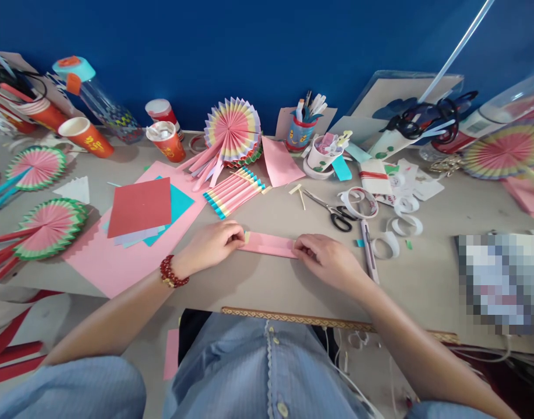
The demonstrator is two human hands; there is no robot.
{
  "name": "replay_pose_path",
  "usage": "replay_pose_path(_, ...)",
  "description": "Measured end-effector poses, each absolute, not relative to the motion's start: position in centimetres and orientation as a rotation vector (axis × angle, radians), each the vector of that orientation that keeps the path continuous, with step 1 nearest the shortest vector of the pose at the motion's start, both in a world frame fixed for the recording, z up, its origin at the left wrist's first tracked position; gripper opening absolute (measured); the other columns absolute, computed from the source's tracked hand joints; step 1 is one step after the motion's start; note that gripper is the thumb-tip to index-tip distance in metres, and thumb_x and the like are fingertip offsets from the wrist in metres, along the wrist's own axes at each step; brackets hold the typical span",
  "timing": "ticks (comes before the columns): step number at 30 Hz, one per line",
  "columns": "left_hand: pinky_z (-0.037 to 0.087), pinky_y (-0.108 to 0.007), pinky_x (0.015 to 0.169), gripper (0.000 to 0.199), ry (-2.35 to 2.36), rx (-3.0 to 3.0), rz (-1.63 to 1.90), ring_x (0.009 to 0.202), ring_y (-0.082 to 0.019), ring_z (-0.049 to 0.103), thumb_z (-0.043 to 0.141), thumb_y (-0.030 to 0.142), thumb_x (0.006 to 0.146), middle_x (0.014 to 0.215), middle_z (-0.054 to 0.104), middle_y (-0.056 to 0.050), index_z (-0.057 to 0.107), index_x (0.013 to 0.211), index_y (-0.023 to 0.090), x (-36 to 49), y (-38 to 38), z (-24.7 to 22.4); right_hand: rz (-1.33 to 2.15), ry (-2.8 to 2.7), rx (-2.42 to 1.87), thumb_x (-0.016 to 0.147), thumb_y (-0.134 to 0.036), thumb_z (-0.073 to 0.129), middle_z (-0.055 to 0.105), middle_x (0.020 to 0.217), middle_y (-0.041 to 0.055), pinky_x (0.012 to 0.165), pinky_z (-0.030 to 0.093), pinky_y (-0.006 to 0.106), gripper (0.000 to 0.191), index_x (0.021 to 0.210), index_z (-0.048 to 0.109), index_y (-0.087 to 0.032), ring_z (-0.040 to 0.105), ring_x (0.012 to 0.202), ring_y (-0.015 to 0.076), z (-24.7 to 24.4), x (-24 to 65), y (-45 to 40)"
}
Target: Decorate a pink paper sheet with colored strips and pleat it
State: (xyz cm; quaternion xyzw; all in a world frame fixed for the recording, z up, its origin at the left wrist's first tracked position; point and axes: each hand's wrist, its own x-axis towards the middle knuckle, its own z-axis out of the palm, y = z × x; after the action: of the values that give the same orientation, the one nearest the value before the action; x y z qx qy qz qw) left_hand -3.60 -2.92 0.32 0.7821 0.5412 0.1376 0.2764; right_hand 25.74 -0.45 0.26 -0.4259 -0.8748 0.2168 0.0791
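A narrow folded pink paper strip [270,244] lies across the grey table in front of me. My left hand [216,245] pinches its left end, where a small yellowish edge shows. At the right end, the curled fingers of my right hand [328,259] close on the strip. Just behind it is an accordion-folded paper [235,193] in pink, yellow and blue. Black-handled scissors [332,210], a roll of tape [359,202] and a lilac cutter [368,250] lie beyond and beside my right hand.
Coloured sheets [140,206] rest on large pink paper [107,270] at left. Pleated paper fans [232,131] stand or lie around. Orange cups [87,137], a bottle [112,110] and pen holders [300,132] line the blue wall. Curled white strips [385,245] lie at right.
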Motion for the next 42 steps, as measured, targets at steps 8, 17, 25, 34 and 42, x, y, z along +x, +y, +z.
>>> replay_pose_path(8,0.043,-0.026,0.072,0.015,1.436,2.120,0.363,0.085,-0.016,0.062,0.049,0.024,0.094,0.094,0.065,-0.001,0.062,0.088,0.021,-3.4,-3.0,0.8,0.663,-2.597,-1.290,0.092,-0.022,0.051,0.068,0.082,0.0044,0.068,0.042,0.028,0.012,0.084,0.061,-0.021,0.062,0.076,0.0192,0.4,25.8,-0.5)
replay_pose_path(17,0.041,-0.026,0.068,0.014,1.457,2.094,0.339,0.077,-0.015,0.060,0.050,0.024,0.094,0.089,0.064,0.001,0.061,0.085,0.021,-3.4,-2.9,0.9,0.805,-2.558,-1.137,0.089,-0.017,0.055,0.067,0.085,0.0033,0.068,0.041,0.025,0.014,0.081,0.065,-0.020,0.061,0.078,0.0164,0.8,26.3,0.7)
replay_pose_path(25,0.042,-0.026,0.070,0.014,1.464,2.103,0.313,0.078,-0.015,0.061,0.051,0.026,0.094,0.092,0.065,0.000,0.060,0.086,0.021,-3.5,-2.8,0.4,0.883,-2.525,-1.159,0.087,-0.015,0.058,0.062,0.081,0.0006,0.064,0.037,0.023,0.012,0.077,0.063,-0.020,0.056,0.071,0.0130,0.6,26.4,1.1)
replay_pose_path(34,0.042,-0.027,0.071,0.015,1.465,2.086,0.299,0.077,-0.016,0.061,0.050,0.028,0.094,0.091,0.064,0.001,0.060,0.085,0.021,-3.5,-2.8,0.4,0.891,-2.510,-1.112,0.087,-0.012,0.058,0.060,0.080,-0.0002,0.066,0.036,0.022,0.014,0.075,0.060,-0.019,0.054,0.072,0.0125,0.4,26.5,0.9)
replay_pose_path(42,0.041,-0.027,0.070,0.014,1.482,2.094,0.300,0.078,-0.015,0.060,0.051,0.027,0.095,0.090,0.063,0.001,0.059,0.084,0.021,-3.3,-2.9,0.5,0.930,-2.487,-1.110,0.085,-0.011,0.060,0.059,0.080,-0.0009,0.066,0.035,0.022,0.014,0.075,0.058,-0.019,0.054,0.071,0.0125,0.2,26.5,1.0)
